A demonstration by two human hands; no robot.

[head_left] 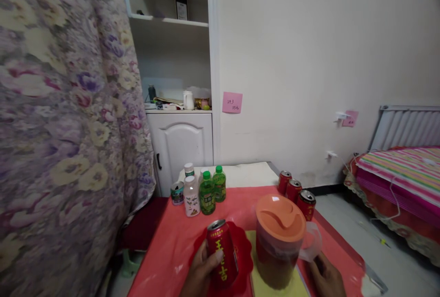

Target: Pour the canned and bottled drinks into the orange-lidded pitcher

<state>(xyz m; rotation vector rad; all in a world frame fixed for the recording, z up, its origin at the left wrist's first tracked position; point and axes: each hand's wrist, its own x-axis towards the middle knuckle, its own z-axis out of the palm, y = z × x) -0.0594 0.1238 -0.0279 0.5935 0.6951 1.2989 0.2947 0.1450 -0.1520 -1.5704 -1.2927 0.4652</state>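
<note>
My left hand (200, 269) is wrapped round a red drink can (222, 255) with yellow characters. The can is upright, over a red scalloped plate (245, 251); whether it rests on it I cannot tell. To its right stands a clear pitcher (277, 260) with an orange lid (280, 219) and brownish-red liquid inside, on a yellow sheet (268, 288). Just below the pitcher's handle (314, 242) is my right hand (326, 275), its thumb and fingers apart with nothing seen between them. The lower part of this hand is cut off by the frame.
Green bottles (207, 194), a white-capped bottle (191, 196) and a small can (177, 194) stand at the table's back left. Three red cans (305, 203) line the right side. A red cloth (165, 251) covers the table; a curtain (68, 127) hangs at left.
</note>
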